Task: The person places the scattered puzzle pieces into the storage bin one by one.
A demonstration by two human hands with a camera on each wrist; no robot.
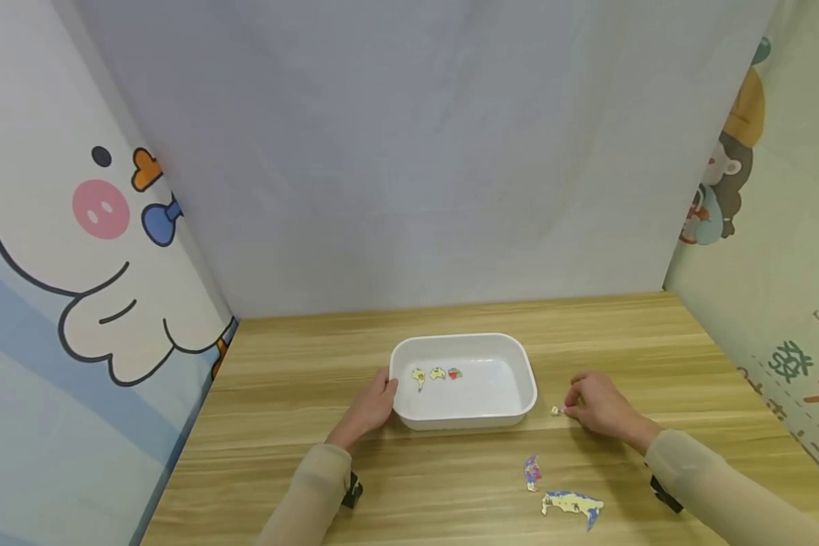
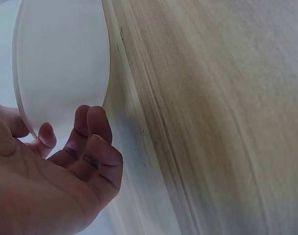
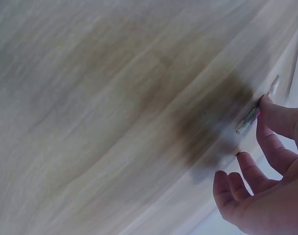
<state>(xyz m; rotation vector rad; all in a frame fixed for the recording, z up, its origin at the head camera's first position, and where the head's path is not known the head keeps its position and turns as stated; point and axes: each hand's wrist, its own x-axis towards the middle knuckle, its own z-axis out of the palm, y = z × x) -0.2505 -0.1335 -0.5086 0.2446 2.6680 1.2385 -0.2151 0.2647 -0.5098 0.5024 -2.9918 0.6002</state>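
Observation:
My left hand (image 1: pixel 371 402) grips the left end of a white rectangular tray (image 1: pixel 462 419). In the left wrist view the thumb is at the tray's rim and the other fingers curl by its outer wall. Beyond the tray's right end, my right hand (image 1: pixel 599 403) is low over the table, its thumb and index finger pinching a small flat patterned piece (image 3: pixel 247 121). Another small pale piece (image 3: pixel 275 84) lies close to those fingertips. Inside the tray, toward its left, are a yellow cut-out piece (image 1: pixel 418 377), a second yellow one (image 1: pixel 437 373) and a red-and-green one (image 1: pixel 455 373).
Nearer the front of the wood-grain table (image 1: pixel 450 485) lie a blue-and-red flat piece (image 1: pixel 531 473) and a larger yellow-and-blue one (image 1: pixel 572 502). A pale curtain (image 1: pixel 409 167) hangs behind the table, with printed cloths at the left and right.

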